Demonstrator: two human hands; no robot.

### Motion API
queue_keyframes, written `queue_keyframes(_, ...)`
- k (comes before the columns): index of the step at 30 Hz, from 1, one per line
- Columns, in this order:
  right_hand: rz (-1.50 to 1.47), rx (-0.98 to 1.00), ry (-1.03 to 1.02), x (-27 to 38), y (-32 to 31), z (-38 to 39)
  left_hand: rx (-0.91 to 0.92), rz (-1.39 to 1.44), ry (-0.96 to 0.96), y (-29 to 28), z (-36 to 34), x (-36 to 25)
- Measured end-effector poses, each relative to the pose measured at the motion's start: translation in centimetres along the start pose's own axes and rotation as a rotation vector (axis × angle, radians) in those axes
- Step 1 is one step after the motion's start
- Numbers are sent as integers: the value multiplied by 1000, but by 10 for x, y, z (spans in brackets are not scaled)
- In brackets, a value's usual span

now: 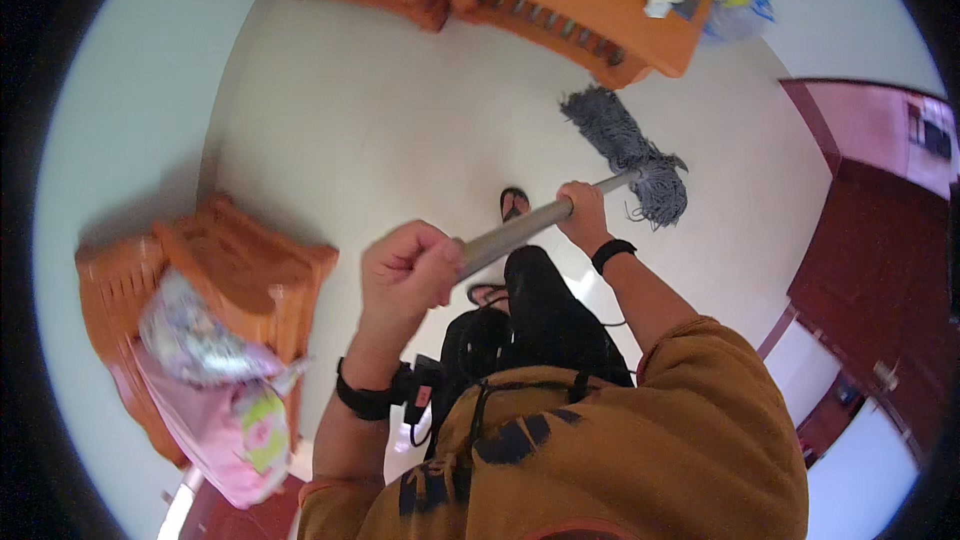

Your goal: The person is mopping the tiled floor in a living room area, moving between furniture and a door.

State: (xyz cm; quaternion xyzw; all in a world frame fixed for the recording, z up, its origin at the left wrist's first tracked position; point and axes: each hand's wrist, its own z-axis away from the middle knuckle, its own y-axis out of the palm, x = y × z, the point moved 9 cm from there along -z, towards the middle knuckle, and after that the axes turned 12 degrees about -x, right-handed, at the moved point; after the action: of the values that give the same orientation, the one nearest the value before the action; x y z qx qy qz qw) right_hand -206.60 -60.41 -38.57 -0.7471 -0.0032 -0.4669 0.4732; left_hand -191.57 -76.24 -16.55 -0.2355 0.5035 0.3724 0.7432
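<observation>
With the mop (640, 160) gripped by left hand (412, 268) and right hand (583, 216), the wooden bench's (640, 25) near corner could be bumped by pushing too far.

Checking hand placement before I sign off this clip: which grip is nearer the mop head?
Right. The right grip is on the pole close to the mop head; the left grip is at the pole's other end, farther away.

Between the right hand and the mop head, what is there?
In the head view, only a bare stretch of pole, running from right hand to mop head over pale floor.
</observation>
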Motion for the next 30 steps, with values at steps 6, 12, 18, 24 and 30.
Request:
queue_keyframes(6, -206, 191, -202, 142, 77, 55, -289, -25, 335, -113, 141, -43)
queue_keyframes(12, -408, 373, -430, 264, 151, 153, -759, -258, 272, -188, 297, -26)
queue_keyframes(18, -530, 780, -573, 325, 192, 273, -1158, -238, 220, -184, 423, 23)
queue_keyframes(24, -606, 941, -682, 311, 178, 320, -1243, -240, 296, -138, 445, 26)
queue_keyframes(30, -442, 889, -727, 244, 110, 280, -1301, -7, 258, -94, 443, 25)
